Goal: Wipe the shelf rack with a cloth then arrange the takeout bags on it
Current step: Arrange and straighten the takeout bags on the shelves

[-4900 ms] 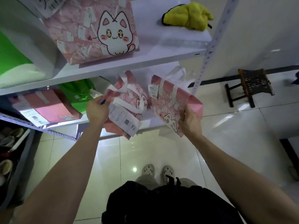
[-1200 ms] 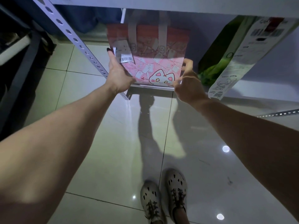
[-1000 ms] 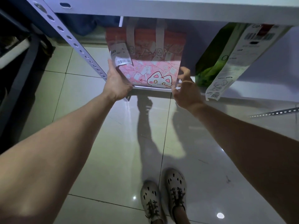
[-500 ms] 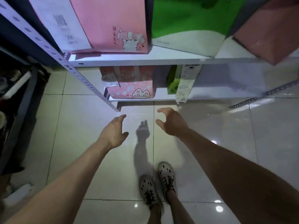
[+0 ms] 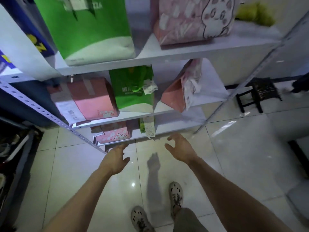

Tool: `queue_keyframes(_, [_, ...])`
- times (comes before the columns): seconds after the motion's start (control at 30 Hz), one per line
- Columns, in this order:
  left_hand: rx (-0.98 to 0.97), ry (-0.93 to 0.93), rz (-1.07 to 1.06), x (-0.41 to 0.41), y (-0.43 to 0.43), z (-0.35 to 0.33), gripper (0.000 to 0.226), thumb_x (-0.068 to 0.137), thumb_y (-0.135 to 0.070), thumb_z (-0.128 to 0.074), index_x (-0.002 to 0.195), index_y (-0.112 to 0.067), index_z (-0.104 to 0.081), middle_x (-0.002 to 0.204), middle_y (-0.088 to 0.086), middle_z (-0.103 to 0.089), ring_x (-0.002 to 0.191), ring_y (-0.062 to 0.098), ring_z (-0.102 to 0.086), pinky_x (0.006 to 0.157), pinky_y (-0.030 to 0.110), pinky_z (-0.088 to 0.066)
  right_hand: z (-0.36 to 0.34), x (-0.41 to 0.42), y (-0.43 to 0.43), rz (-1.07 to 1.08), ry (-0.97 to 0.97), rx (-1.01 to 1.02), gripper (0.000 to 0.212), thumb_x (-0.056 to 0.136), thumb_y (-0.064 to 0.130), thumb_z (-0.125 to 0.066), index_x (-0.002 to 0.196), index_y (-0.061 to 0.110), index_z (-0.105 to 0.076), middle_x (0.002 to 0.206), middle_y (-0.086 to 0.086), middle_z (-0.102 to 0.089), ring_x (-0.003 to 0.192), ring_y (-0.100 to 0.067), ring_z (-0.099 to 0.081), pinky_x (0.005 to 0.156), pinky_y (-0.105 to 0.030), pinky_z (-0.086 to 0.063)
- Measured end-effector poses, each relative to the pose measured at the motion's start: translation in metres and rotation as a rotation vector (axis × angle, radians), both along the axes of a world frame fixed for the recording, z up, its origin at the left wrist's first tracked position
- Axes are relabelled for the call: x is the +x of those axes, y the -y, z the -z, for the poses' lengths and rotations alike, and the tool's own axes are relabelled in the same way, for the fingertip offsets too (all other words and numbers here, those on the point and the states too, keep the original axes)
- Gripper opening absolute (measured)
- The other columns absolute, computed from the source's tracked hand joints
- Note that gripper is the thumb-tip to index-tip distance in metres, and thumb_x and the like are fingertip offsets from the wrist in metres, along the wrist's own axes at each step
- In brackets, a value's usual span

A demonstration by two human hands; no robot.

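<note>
On the bottom shelf, the pink cat bag stands upright at the left end.
Your left hand and right hand hover empty, fingers loosely spread; the tilted pink bag on the middle shelf probably needs squaring, so grip both sides.

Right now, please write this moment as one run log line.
left hand: open, empty | right hand: open, empty | pink cat bag: on bottom shelf

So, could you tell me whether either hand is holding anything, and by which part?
Nothing is held: the left hand and the right hand are both open and empty.
</note>
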State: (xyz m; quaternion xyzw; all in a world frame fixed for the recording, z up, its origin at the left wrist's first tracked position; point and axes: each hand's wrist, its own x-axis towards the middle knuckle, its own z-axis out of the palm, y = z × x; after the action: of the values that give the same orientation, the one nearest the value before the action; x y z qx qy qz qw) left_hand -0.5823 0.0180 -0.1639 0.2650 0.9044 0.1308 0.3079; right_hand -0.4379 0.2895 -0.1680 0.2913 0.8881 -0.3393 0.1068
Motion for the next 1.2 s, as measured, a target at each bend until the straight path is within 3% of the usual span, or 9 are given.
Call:
queue_keyframes(0.1, [0.001, -0.056, 0.046, -0.009, -0.053, -0.027, 0.063, 0.099, -0.029, -0.074, 0.156, -0.017, -0.049, 0.153, 0.008, -0.060, 0.130, 0.026, -0.065, 0.106, 0.038, -0.053, -0.031, -0.009, -0.050, 0.067, -0.086, 0.030, 0.038, 0.095, 0.033, -0.074, 0.126, 0.012, -0.070, 0.135, -0.008, -0.063, 0.120, -0.027, -0.065, 0.101, -0.028, -0.043])
queue_keyframes(0.23, [0.016, -0.123, 0.053, -0.022, -0.141, -0.052, 0.050, 0.096, -0.023, -0.074, 0.142, -0.015, -0.057, 0.135, 0.009, -0.069, 0.117, 0.030, -0.068, 0.088, 0.033, -0.049, -0.060, -0.024, -0.124, 0.079, -0.187, 0.071, 0.035, 0.096, 0.031, -0.073, 0.125, 0.012, -0.071, 0.133, -0.009, -0.064, 0.121, -0.028, -0.064, 0.100, -0.032, -0.046])
queue_keyframes(0.33, [0.068, -0.170, 0.004, -0.030, -0.210, -0.062, 0.061, 0.094, -0.032, -0.074, 0.150, -0.022, -0.051, 0.142, 0.011, -0.065, 0.121, 0.034, -0.066, 0.098, 0.043, -0.055, -0.071, -0.030, -0.182, 0.055, -0.193, 0.067, 0.036, 0.098, 0.034, -0.070, 0.127, 0.014, -0.070, 0.137, -0.008, -0.061, 0.119, -0.027, -0.065, 0.097, -0.032, -0.047])
queue_keyframes(0.47, [0.170, -0.274, -0.145, -0.034, -0.299, -0.082, 0.074, 0.092, -0.043, -0.076, 0.151, -0.022, -0.039, 0.149, 0.015, -0.052, 0.123, 0.043, -0.062, 0.097, 0.056, -0.057, -0.071, -0.029, -0.247, 0.030, -0.195, 0.075, 0.037, 0.099, 0.035, -0.068, 0.130, 0.016, -0.068, 0.141, -0.006, -0.058, 0.118, -0.026, -0.065, 0.096, -0.033, -0.048])
queue_keyframes(0.63, [0.119, -0.315, -0.282, -0.059, -0.369, -0.098, 0.090, 0.086, -0.050, -0.083, 0.156, -0.023, -0.033, 0.153, 0.013, -0.048, 0.133, 0.040, -0.056, 0.104, 0.055, -0.054, -0.064, -0.027, -0.288, 0.024, -0.204, 0.062, 0.036, 0.099, 0.032, -0.067, 0.132, 0.017, -0.067, 0.142, -0.005, -0.058, 0.106, -0.025, -0.068, 0.092, -0.033, -0.050])
queue_keyframes(0.7, [0.087, -0.286, -0.261, -0.071, -0.382, -0.094, 0.075, 0.091, -0.044, -0.081, 0.151, -0.019, -0.044, 0.141, 0.014, -0.060, 0.125, 0.037, -0.062, 0.101, 0.048, -0.056, -0.060, -0.030, -0.298, 0.022, -0.215, 0.042, 0.036, 0.099, 0.031, -0.067, 0.133, 0.017, -0.066, 0.142, -0.004, -0.058, 0.103, -0.025, -0.069, 0.090, -0.033, -0.051])
queue_keyframes(0.83, [0.100, -0.349, -0.188, -0.089, -0.390, -0.081, 0.015, 0.101, -0.022, -0.066, 0.114, -0.016, -0.069, 0.110, 0.010, -0.076, 0.098, 0.034, -0.072, 0.084, 0.040, -0.058, -0.052, -0.036, -0.310, 0.018, -0.239, 0.040, 0.039, 0.099, 0.027, -0.067, 0.136, 0.017, -0.064, 0.143, -0.006, -0.057, 0.106, -0.025, -0.068, 0.089, -0.031, -0.049])
queue_keyframes(0.97, [-0.032, -0.445, -0.141, -0.105, -0.398, -0.076, 0.008, 0.108, -0.026, -0.063, 0.109, -0.019, -0.066, 0.105, 0.005, -0.073, 0.089, 0.028, -0.064, 0.080, 0.037, -0.052, -0.049, -0.047, -0.317, 0.016, -0.327, 0.074, 0.049, 0.096, 0.018, -0.068, 0.143, 0.014, -0.056, 0.147, -0.008, -0.053, 0.116, -0.031, -0.065, 0.086, -0.030, -0.047])
queue_keyframes(1.2, [-0.109, -0.459, -0.160, -0.140, -0.409, -0.056, 0.039, 0.114, -0.031, -0.048, 0.148, -0.012, -0.055, 0.153, 0.016, -0.057, 0.138, 0.036, -0.054, 0.095, 0.032, -0.037, -0.051, -0.072, -0.334, 0.030, -0.368, 0.113, 0.050, 0.097, 0.024, -0.069, 0.144, 0.014, -0.055, 0.145, -0.009, -0.053, 0.111, -0.030, -0.066, 0.084, -0.030, -0.049])
